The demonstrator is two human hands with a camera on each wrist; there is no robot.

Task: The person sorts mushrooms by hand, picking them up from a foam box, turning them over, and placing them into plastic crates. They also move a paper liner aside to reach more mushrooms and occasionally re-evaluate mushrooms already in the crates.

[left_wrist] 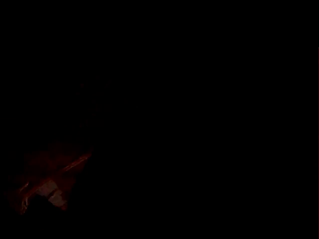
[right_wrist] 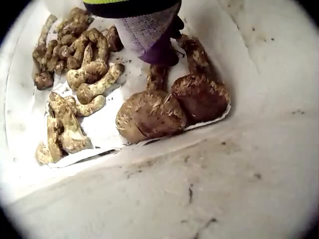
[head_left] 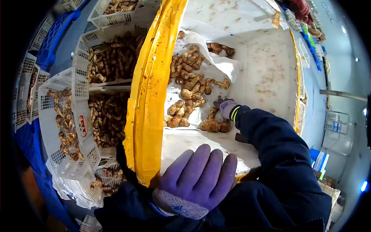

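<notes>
In the head view, the left hand (head_left: pixel 197 181), in a purple glove, is held at the near edge of a white foam box (head_left: pixel 266 77), its fingers straight and side by side, holding nothing visible. Inside the box, the gloved right hand (head_left: pixel 226 107) reaches down with fingers slightly spread. It is beside the stems of two large brown mushrooms (head_left: pixel 210 124). The right wrist view shows the glove (right_wrist: pixel 149 37) at those stems, above the wide caps (right_wrist: pixel 149 117); part of its fingers is hidden. The left wrist view is almost black.
More mushrooms (head_left: pixel 189 83) lie on white paper inside the box. Yellow tape (head_left: pixel 148 85) covers its left wall. Farther left stand white plastic crates (head_left: pixel 58 127) with mushrooms, some near blue pallets (head_left: pixel 29 143). Another person's red-gloved hand (head_left: pixel 300 8) shows at top right.
</notes>
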